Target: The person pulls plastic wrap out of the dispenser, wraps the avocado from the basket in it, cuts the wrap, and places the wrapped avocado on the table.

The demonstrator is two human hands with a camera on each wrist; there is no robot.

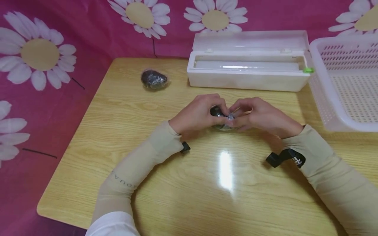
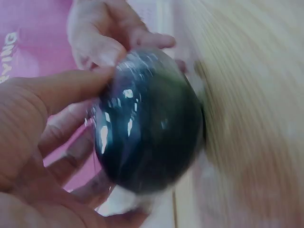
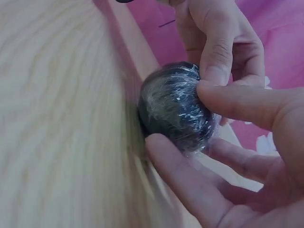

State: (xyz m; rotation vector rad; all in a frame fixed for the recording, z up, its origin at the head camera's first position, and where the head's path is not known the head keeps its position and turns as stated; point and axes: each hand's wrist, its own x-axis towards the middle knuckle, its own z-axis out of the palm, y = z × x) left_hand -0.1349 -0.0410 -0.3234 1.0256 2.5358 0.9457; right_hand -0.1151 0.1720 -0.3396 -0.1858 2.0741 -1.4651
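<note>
A dark avocado (image 1: 217, 112) in clear cling film (image 1: 230, 117) sits low over the table between both hands. My left hand (image 1: 198, 110) holds its left side, thumb and fingers curled about it. From the other side my right hand (image 1: 260, 114) pinches the gathered film at the avocado's end. Shiny creases cover the avocado (image 2: 147, 128) in the left wrist view. Seen from the right wrist, the bunched film on the avocado (image 3: 175, 107) lies under both thumbs. A second wrapped avocado (image 1: 154, 79) rests apart at the back left.
Behind the hands stands a white cling film dispenser (image 1: 245, 80), its lid raised, a film roll (image 1: 248, 65) inside and a green slider (image 1: 308, 70) at its right end. A white perforated basket (image 1: 327, 108) is at the right. The wooden table (image 1: 183, 196) meets a pink flowered cloth (image 1: 94, 36).
</note>
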